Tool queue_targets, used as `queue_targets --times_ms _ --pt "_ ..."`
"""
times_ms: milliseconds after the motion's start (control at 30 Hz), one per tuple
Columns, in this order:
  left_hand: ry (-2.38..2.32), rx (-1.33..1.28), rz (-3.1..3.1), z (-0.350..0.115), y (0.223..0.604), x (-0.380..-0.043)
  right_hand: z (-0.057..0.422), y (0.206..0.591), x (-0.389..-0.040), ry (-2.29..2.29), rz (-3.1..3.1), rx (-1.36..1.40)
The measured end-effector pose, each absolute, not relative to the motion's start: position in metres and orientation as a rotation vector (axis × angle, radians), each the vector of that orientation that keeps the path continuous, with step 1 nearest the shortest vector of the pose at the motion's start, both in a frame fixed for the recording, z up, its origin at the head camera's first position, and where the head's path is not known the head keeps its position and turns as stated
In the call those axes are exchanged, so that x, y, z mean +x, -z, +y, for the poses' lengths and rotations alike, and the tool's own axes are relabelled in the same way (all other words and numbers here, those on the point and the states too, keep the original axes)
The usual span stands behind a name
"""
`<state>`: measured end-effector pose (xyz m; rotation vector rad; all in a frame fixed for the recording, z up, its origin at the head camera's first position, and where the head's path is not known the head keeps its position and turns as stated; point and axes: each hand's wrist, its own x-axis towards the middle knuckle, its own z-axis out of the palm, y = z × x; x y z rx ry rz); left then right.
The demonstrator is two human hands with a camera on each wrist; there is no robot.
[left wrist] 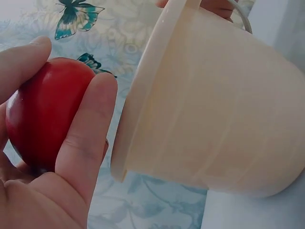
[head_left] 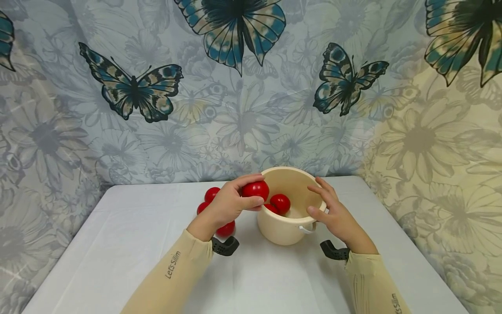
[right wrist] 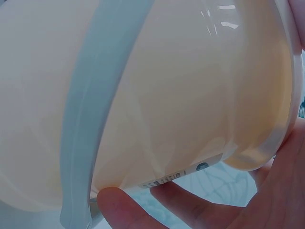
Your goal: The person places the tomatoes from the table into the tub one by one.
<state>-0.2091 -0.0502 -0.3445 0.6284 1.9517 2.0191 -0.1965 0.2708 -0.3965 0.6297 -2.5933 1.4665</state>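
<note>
In the head view my left hand (head_left: 225,204) grips a shiny red tomato (head_left: 256,191) beside the left rim of a cream bucket (head_left: 283,231). Thumb and fingers wrap round this tomato (left wrist: 50,112) in the left wrist view, with the bucket's outer wall (left wrist: 205,105) to its right. My right hand (head_left: 333,213) holds the bucket's right rim, and some of its fingers (right wrist: 126,210) lie along the outer wall in the right wrist view. Inside the bucket are a tomato (head_left: 280,203) and another (head_left: 271,208), partly hidden by the rim.
Left of the bucket, partly behind my left hand and forearm, lie more tomatoes (head_left: 225,230) on the white-covered table (head_left: 98,244). The bucket's pale handle (right wrist: 95,109) hangs down its side. A butterfly-patterned cloth (head_left: 247,131) rises behind the table.
</note>
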Motion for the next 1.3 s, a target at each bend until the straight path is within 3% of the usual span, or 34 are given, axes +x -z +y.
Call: queue_targets --times_ms 400,1300 --pt "-1.85 0.718 2.226 -0.027 0.344 -0.221 0.271 0.398 -0.197 -1.469 -2.592 0.627" --pt "-1.956 0.74 2.048 -0.02 0.344 -0.226 0.271 0.397 -0.198 -1.466 -2.599 0.623"
